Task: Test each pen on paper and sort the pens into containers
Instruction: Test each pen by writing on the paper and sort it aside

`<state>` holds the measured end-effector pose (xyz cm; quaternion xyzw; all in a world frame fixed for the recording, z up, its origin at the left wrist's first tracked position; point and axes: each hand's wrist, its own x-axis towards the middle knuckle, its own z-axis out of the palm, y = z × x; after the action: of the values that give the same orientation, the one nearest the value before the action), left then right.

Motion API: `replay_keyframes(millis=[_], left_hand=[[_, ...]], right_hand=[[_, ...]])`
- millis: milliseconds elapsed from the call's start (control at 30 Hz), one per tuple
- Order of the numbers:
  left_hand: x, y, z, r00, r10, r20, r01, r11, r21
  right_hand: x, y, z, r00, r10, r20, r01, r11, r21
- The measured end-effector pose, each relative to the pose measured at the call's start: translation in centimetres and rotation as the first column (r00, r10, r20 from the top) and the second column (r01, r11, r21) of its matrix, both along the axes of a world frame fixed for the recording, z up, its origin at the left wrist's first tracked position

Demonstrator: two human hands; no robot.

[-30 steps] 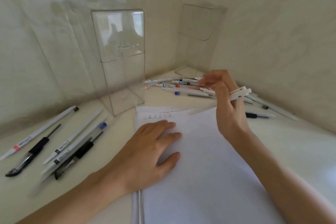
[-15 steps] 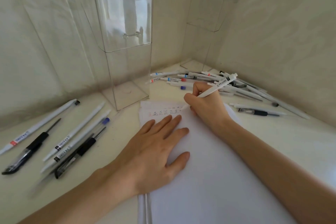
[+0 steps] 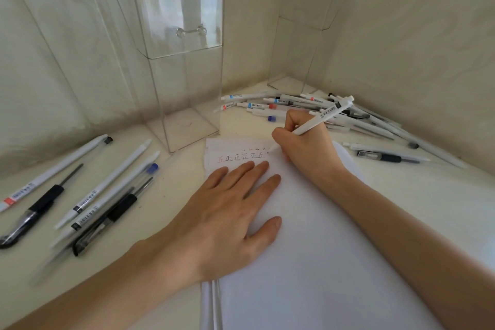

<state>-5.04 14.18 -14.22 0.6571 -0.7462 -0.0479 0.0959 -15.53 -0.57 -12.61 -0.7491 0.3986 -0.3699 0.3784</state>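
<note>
Head view: looks down on a cream table [image 3: 442, 209] set in a corner between two walls.
Right hand [image 3: 308, 147]: curled round a white click pen [image 3: 325, 115] in a writing grip, barrel slanting up and to the right, tip down by the right end of a row of written characters [image 3: 241, 157].
Left hand [image 3: 230, 211]: flat, fingers straight and spread, pressing on the paper stack [image 3: 334, 262] just below that row; holds nothing.
Paper stack: white sheets lying between the two forearms, marked only near the top edge, one character red and the rest darker.
Pen pile [image 3: 284, 101]: many white pens heaped behind the right hand, near the far corner; probably the ones not yet tested.
Side group [image 3: 91, 197]: white pens and black-gripped gel pens lying loose on the table left of the paper, well apart from the pile.
Near container [image 3: 184, 61]: tall clear box standing upright just beyond the paper's top left corner, no pens visible inside.
Far container [image 3: 302, 29]: second clear box upright in the corner, behind the pile, likewise with no pens visible inside.
Step in hand: most likely writing a test mark with the held pen.
Doing it well: keep the left palm firm against any slide of the sheet; write slowly enough to show skips; start on bare paper right of the last character, not over it; check colour and ink flow before choosing a container; keep the right forearm clear of the pile.
</note>
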Motion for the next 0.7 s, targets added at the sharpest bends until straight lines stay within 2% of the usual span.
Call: replay_keyframes(millis=[700], left_hand=[[-0.03,-0.04,0.05,1.000,0.003,0.005,-0.003,1.000,-0.008]], right_hand=[[0.07,-0.11,-0.16,1.000,0.015,0.021,-0.016,0.999,0.046]])
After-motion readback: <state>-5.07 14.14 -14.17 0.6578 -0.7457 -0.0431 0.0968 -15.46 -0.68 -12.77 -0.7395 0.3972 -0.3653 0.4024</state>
